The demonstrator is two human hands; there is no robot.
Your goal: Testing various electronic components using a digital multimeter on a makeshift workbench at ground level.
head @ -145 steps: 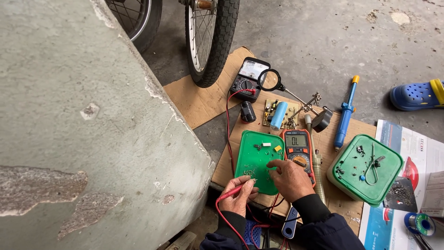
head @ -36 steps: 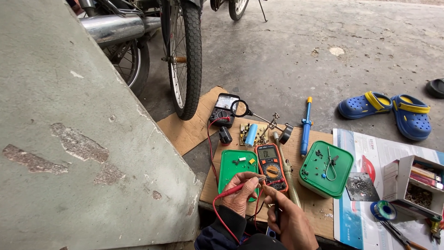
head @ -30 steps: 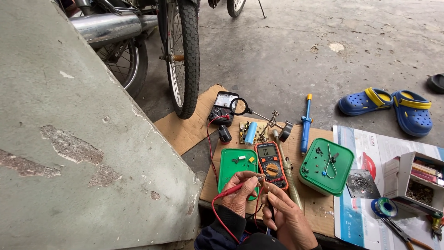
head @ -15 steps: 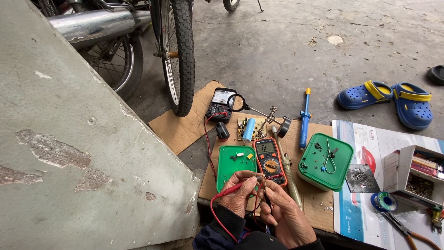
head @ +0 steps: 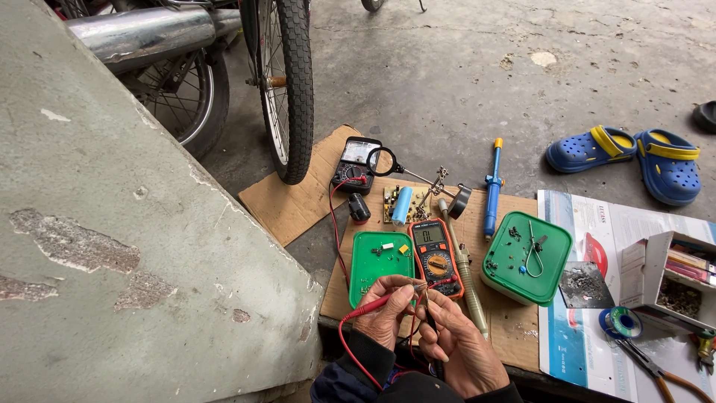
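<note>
An orange-and-black handheld multimeter (head: 436, 257) is lying on the cardboard, its small grey rectangular screen showing at the top. Behind it, a black analogue meter (head: 356, 164) is sitting with a pale dial window. At the right, an open white cardboard box (head: 671, 280) is standing on a glossy white, blue and red printed sheet (head: 597, 224).

Soft, even daylight, pretty bright, no hard shadows anywhere. Bit of shine on the chrome exhaust pipe (head: 142, 33). Sharp focus throughout, slight wide-angle bending toward the edges.
</note>
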